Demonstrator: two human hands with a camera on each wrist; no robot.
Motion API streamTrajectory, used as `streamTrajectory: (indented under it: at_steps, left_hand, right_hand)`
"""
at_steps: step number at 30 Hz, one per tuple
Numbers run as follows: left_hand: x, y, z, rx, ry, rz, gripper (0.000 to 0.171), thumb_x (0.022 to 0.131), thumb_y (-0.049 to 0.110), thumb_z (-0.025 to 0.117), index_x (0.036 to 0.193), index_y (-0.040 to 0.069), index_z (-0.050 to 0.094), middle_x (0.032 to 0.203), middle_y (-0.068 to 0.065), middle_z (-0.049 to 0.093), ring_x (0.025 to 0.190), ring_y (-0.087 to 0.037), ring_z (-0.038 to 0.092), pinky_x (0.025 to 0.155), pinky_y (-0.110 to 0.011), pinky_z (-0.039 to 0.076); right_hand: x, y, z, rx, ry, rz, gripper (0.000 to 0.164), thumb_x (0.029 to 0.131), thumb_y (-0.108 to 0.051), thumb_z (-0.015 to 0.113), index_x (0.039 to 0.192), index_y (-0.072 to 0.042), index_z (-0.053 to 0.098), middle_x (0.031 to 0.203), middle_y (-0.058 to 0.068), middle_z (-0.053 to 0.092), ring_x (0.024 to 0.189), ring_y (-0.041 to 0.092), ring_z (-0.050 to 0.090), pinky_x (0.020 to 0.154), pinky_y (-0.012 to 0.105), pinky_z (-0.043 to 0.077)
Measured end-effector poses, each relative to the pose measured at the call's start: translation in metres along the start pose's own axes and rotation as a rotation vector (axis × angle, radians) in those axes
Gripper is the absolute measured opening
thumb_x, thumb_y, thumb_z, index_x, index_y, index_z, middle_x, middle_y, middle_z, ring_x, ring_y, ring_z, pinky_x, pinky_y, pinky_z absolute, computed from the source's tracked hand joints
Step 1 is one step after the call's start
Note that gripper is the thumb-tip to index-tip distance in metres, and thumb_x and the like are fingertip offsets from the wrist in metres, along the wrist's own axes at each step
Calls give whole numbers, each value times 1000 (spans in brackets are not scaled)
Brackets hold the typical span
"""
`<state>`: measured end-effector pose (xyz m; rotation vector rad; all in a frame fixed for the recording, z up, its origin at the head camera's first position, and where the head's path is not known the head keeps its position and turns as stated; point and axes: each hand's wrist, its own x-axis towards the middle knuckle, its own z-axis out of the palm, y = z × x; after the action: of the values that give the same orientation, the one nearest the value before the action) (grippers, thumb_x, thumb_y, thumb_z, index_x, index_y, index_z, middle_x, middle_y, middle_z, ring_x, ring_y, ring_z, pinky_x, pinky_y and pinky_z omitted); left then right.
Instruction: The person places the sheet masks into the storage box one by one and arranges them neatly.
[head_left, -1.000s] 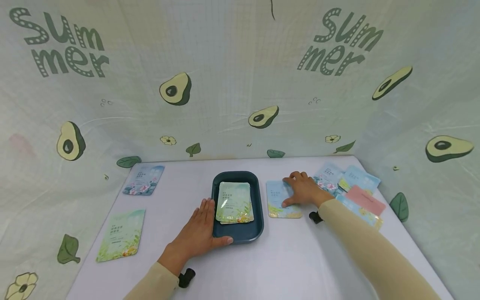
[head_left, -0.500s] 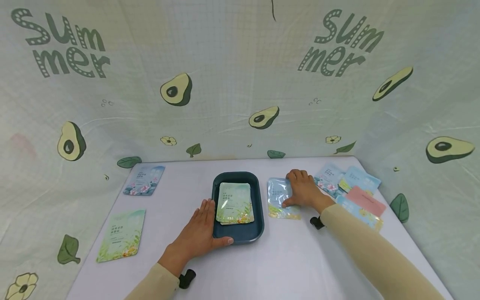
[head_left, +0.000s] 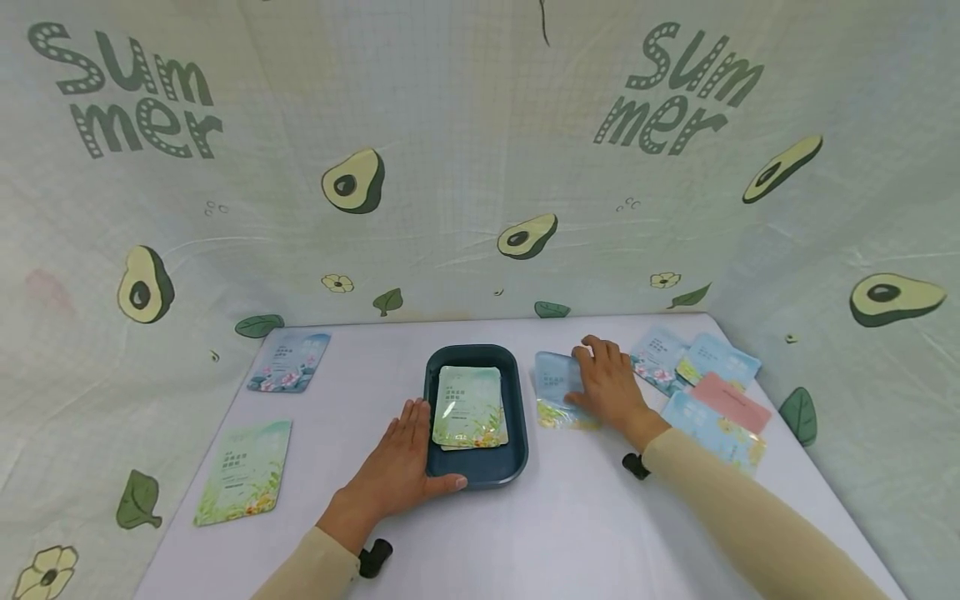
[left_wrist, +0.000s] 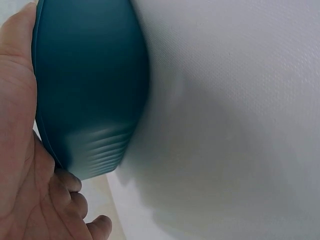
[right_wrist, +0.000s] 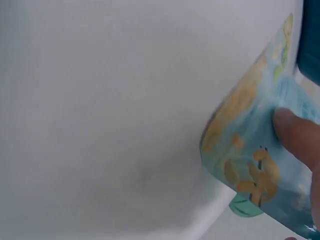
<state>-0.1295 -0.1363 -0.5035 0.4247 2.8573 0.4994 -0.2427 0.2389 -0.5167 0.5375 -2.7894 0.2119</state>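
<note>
My right hand [head_left: 613, 385] pinches a pale blue face mask packet [head_left: 557, 382] with yellow flowers along its bottom, to the right of the tray. In the right wrist view the thumb [right_wrist: 295, 130] presses on this packet [right_wrist: 250, 150], which bends and stands at a slant over the cloth. My left hand [head_left: 397, 467] lies against the left side and near corner of a dark blue tray [head_left: 480, 475], its fingers straight and thumb along the near rim. In the tray lie green face mask packets [head_left: 467, 408], stacked slightly askew. The left wrist view shows the tray's ribbed outer wall [left_wrist: 95, 75].
A blue floral packet [head_left: 288, 362] and a green packet [head_left: 243, 471] lie at the left. Several blue packets [head_left: 720, 358] and a pink one [head_left: 730, 402] overlap at the right. A patterned cloth [head_left: 450, 167] hangs behind the white table [head_left: 540, 542].
My right hand has tightened on the blue packet, lifting and bending it up slightly away from the table. My left hand and the tray stay in place.
</note>
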Motion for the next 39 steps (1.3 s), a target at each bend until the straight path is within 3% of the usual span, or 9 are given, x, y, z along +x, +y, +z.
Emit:
streamTrajectory:
  at_steps: [4,7,10,14,17,22,26,31,39]
  left_hand:
    - [0,0,0,4,1,-3,133,83,85,65,168,-1,9,177,-18,10,165,-35,6,131,-56,19]
    - [0,0,0,6,11,0,134,83,86,65,168,-2,11,177,-19,11,165,-36,7,130,-57,21]
    - [0,-1,0,11,11,-2,134,82,86,64,168,-2,10,177,-19,11,165,-36,7,130,-56,21]
    - [0,-1,0,12,8,-7,134,82,86,64,168,-2,10,177,-19,11,165,-36,6,131,-56,20]
    - [0,-1,0,11,8,-8,134,82,86,64,168,-2,11,177,-19,11,165,-36,7,131,-56,21]
    - [-1,0,-1,1,4,-10,134,82,86,64,168,-1,11,177,-19,12,165,-35,8,130,-56,21]
    - [-1,1,-2,-4,2,-11,133,82,85,65,168,-2,11,176,-20,13,165,-36,9,130,-56,22]
    - [-2,1,-2,2,4,-11,133,83,85,65,168,-2,11,176,-20,12,165,-36,9,130,-56,21]
    - [-2,1,-1,7,3,-3,133,83,86,64,168,-2,11,176,-20,13,165,-36,9,130,-56,21]
  right_hand:
    - [-6,-5,4,110,64,14,66,83,-23,93,131,-6,51,146,26,39,119,45,57,89,54,56]
    - [-11,-8,5,173,92,16,60,87,-15,89,133,-8,50,137,27,43,86,34,67,67,42,59]
    - [-13,-10,6,193,101,13,58,91,-12,84,135,-11,48,127,24,49,58,19,56,49,31,50]
    - [-11,-11,4,240,108,13,60,94,-10,80,142,-13,45,122,23,51,52,12,47,48,27,45]
    - [-6,-12,-2,309,99,71,60,95,-12,80,144,-12,47,123,24,54,59,18,55,56,35,53]
    - [4,-13,-15,455,-2,278,43,95,-18,80,133,-7,62,120,24,69,85,29,65,82,50,57]
    - [12,-10,-24,566,-130,376,38,100,-18,75,134,-7,65,134,27,67,102,37,67,85,47,56]
    - [18,-6,-31,699,-210,385,40,101,-13,70,141,-8,64,154,31,51,139,49,52,80,40,60]
    - [18,-4,-35,717,-162,425,44,100,-11,71,142,-11,63,140,29,63,120,40,65,76,34,57]
